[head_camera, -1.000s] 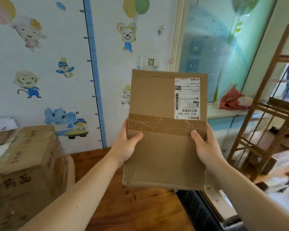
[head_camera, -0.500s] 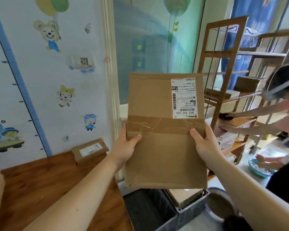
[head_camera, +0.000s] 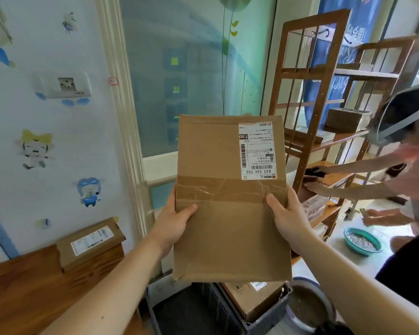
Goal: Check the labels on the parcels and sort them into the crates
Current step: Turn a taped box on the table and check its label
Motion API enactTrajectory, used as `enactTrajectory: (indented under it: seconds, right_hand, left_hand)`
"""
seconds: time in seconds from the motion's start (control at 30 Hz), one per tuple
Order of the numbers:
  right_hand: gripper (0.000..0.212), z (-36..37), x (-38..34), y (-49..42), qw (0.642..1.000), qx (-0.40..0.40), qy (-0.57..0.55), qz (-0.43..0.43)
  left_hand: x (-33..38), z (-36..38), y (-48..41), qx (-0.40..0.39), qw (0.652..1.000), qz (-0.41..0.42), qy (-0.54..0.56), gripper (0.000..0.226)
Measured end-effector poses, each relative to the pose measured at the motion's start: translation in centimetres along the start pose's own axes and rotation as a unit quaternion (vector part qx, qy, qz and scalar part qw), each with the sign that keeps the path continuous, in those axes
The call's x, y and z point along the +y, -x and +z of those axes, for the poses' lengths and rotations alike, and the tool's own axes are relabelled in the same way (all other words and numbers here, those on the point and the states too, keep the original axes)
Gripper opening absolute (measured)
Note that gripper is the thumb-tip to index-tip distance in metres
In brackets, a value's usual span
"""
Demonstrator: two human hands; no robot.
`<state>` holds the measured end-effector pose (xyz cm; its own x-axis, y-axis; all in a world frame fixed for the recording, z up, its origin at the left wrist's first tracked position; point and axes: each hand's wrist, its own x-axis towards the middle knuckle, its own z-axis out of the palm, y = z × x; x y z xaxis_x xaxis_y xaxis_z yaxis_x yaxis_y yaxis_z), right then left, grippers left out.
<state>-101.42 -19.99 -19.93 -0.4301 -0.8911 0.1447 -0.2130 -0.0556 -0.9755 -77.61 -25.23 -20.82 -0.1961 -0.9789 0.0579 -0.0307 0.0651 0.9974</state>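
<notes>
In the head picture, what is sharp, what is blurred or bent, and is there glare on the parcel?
Head view: the parcel and its label are sharp, though the small print is unreadable; the tape shows a faint sheen. Head view, right edge: the second person is smeared. Head view, sides: the lens bows the door frame and shelf.

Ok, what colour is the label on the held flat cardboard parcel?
White label with black print and barcodes, clearest in the head view.

The wooden table (head_camera: 29, 293) carries one small parcel (head_camera: 90, 243) close to the wall (head_camera: 58, 117). On the floor (head_camera: 334, 228) stand a dark crate (head_camera: 218, 308) and a green basin (head_camera: 362, 243).
</notes>
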Motion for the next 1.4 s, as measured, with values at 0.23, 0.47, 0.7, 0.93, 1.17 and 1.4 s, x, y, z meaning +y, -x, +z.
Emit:
enactTrajectory:
  seconds: [0.23,0.47,0.7,0.93,1.17,1.4]
  right_hand:
    - [0.035,3.7,2.8,-7.5,0.999,-0.015,0.037,0.023]
    - [0.032,8.4,6.2,-11.6,0.993,-0.084,0.061,0.052]
    - [0.038,12.4,10.4,-15.5,0.975,-0.194,0.078,0.076]
    - [0.052,13.4,15.7,-20.8,0.943,-0.304,0.098,0.091]
    - [0.053,12.9,23.0,-22.6,0.924,-0.344,0.111,0.121]
    - [0.055,14.5,34.4,-20.7,0.908,-0.36,0.128,0.172]
  left_hand:
    - [-3.2,-1.2,-7.7,0.008,0.999,-0.037,0.007,0.061]
    - [-5.8,-3.1,-9.8,0.085,0.99,-0.116,0.01,0.068]
    - [-9.4,-3.9,-10.1,0.18,0.968,-0.176,-0.004,0.074]
    - [-13.7,-0.7,-11.0,0.281,0.938,-0.204,-0.004,0.072]
    - [-19.9,3.3,-11.9,0.315,0.914,-0.256,-0.014,0.073]
    - [-31.5,3.9,-11.2,0.32,0.883,-0.334,-0.08,0.082]
